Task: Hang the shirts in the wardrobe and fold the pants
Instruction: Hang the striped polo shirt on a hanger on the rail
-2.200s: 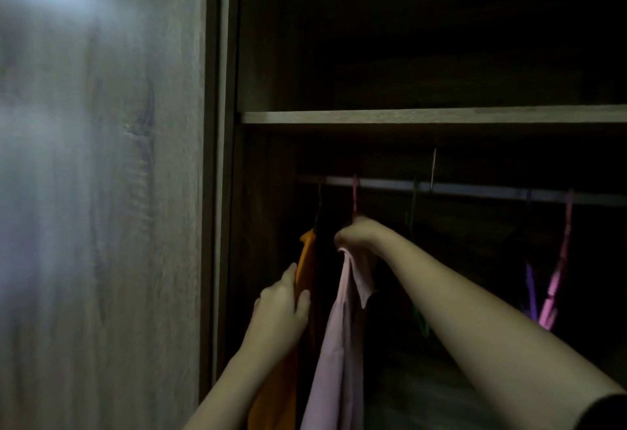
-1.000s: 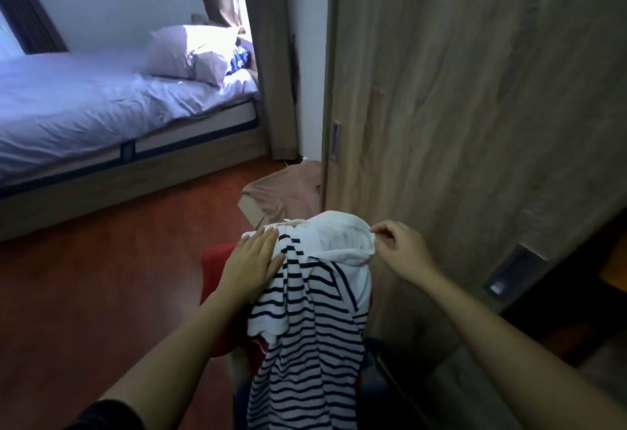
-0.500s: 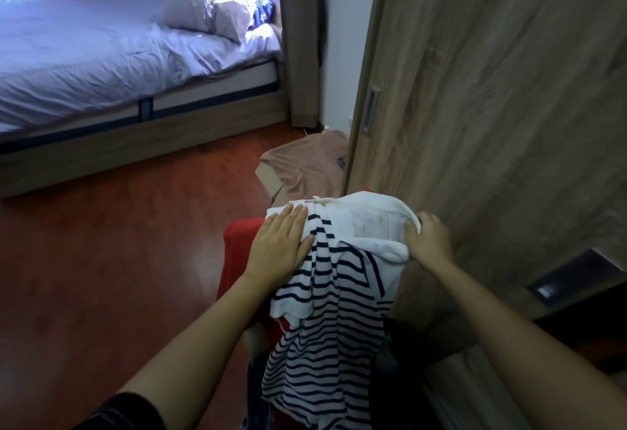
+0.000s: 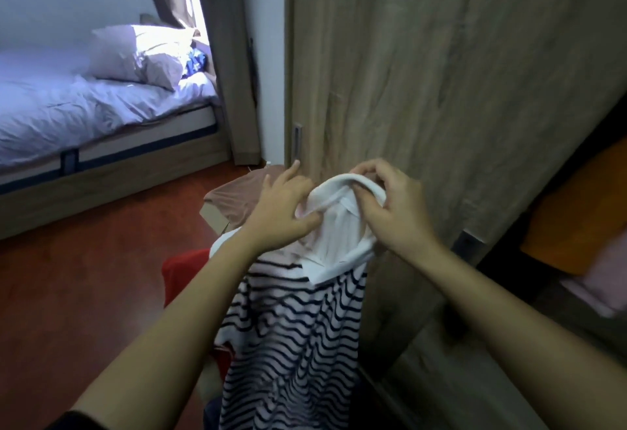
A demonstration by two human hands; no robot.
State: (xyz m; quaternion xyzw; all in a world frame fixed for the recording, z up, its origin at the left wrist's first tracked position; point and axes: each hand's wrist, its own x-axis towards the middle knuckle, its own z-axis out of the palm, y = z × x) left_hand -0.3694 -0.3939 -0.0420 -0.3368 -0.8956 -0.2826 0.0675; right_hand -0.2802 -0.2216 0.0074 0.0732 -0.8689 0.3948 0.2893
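Behind, a bed [image 4: 84, 114] stands at the left and the wardrobe door [image 4: 441, 73] rises at the right. Before the door, the left hand [image 4: 281, 212] pinches the white collar [image 4: 339, 197] of the shirt [image 4: 298, 328], and the right hand [image 4: 397, 216] curls its fingers around it. The shirt hangs down over a red thing [image 4: 183, 277], perhaps a chair.

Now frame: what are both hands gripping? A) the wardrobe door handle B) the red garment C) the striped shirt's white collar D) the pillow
C: the left hand and right hand both pinch the white collar of the striped shirt, held in front of the wardrobe door.
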